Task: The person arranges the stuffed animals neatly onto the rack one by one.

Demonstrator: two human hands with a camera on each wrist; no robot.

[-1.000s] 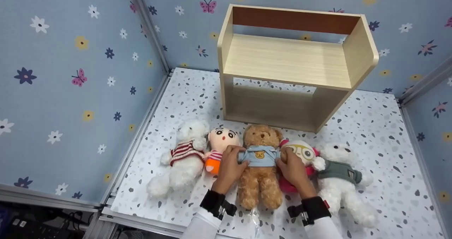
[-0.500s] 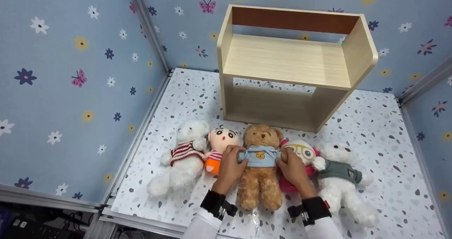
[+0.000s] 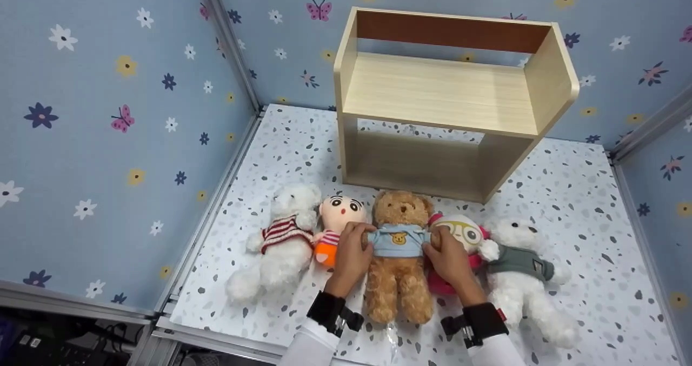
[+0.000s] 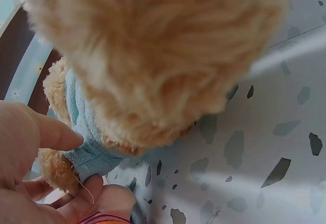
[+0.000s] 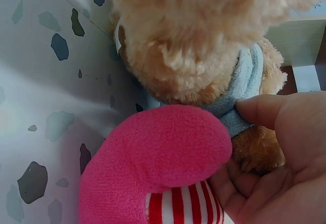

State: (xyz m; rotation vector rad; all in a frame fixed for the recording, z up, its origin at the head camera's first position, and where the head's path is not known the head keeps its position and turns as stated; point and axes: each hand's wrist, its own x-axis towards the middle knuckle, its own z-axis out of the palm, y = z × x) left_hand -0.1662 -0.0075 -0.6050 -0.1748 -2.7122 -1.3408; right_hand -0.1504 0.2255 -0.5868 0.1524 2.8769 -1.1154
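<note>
In the head view a brown teddy bear (image 3: 400, 277) in a light-blue hooded top lies on its back in the middle of a row of plush toys. My left hand (image 3: 350, 258) grips its arm on the left side, thumb on the blue sleeve (image 4: 91, 155). On the other side my right hand (image 3: 451, 260) pinches the opposite arm at the cuff, the brown paw (image 5: 257, 150) showing between thumb and fingers. A boy doll (image 3: 341, 214) in orange shorts lies beside my left hand. Partly under my right hand is a pink-hooded doll (image 3: 459, 233) with yellow glasses.
A two-level wooden shelf (image 3: 443, 93) stands behind the toys. At the row's left end lies a white plush (image 3: 286, 247) in a red-striped sweater, at the right end a white plush dog (image 3: 519, 268) in a green top. Flowered panels (image 3: 119, 139) enclose the speckled table (image 3: 589, 214).
Both hands keep their places on the bear's arms. My left thumb has shifted slightly outward along the sleeve, and the blue top looks a little more spread.
</note>
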